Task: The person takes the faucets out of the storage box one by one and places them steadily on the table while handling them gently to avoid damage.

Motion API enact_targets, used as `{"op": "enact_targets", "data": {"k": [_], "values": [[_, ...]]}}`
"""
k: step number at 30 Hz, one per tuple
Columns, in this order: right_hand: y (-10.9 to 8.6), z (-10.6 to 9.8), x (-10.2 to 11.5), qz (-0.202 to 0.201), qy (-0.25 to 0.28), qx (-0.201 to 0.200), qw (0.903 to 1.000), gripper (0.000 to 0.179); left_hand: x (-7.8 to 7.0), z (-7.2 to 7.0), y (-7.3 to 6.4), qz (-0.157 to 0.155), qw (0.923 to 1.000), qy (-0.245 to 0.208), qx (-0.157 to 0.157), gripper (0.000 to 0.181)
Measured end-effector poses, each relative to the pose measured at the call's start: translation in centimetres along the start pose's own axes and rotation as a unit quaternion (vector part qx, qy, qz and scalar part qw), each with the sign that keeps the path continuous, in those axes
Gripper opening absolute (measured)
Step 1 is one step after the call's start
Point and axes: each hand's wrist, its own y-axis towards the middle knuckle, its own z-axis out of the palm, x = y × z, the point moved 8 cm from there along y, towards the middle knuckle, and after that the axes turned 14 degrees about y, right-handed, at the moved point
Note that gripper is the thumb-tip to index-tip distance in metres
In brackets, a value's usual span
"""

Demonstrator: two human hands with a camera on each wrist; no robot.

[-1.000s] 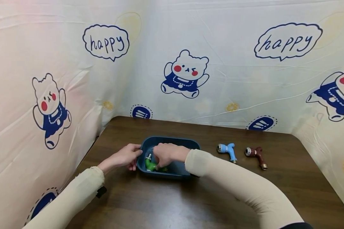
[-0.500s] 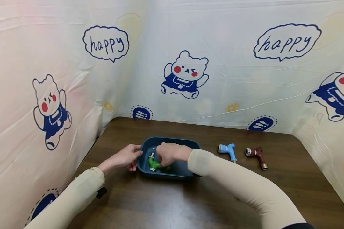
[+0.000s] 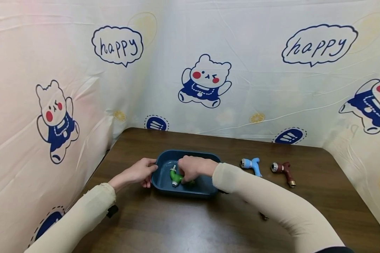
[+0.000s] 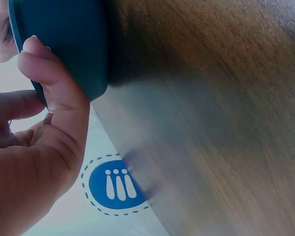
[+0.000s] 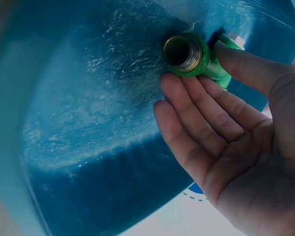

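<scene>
A dark blue plastic basin (image 3: 164,190) with clear water in it stands on the table. My left hand (image 3: 138,172) grips its left rim between thumb and fingers; in the left wrist view the left hand (image 4: 54,123) is bent round the basin's edge. Inside the basin my right hand (image 3: 193,168) holds a green tap (image 3: 175,178). In the right wrist view the tap's threaded brass end (image 5: 184,53) points at the camera, and the right hand's thumb and fingers (image 5: 187,105) lie on either side of the green body. Part of the tap is hidden behind the hand.
Right of the basin, a light blue tap (image 3: 251,165) and a brown tap (image 3: 285,172) lie on the wooden table (image 3: 177,221). Below the right sleeve a small brass-coloured end (image 3: 264,216) peeks out, mostly covered. Patterned cloth (image 3: 256,88) hangs behind the table.
My right hand has moved the green tap a little to the right and slightly away inside the basin. The left hand has stayed on the rim. A small brass-coloured end now shows below the right sleeve.
</scene>
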Motion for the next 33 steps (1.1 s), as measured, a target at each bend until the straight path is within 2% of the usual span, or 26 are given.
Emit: {"op": "enact_targets", "data": {"k": [3, 22, 33], "values": [[0.13, 0.13, 0.25, -0.005, -0.01, -0.001, 0.9999, 0.017, -0.22, 0.07, -0.02, 0.009, 1.0, -0.004, 0.0, 0.049], [0.43, 0.16, 0.16, -0.006, 0.006, -0.004, 1.0, 0.012, -0.01, -0.07, -0.02, 0.004, 1.0, 0.0, -0.002, 0.049], [0.11, 0.07, 0.1, -0.006, 0.005, -0.004, 1.0, 0.016, -0.27, -0.06, -0.14, 0.003, 1.0, 0.005, 0.0, 0.052]]}}
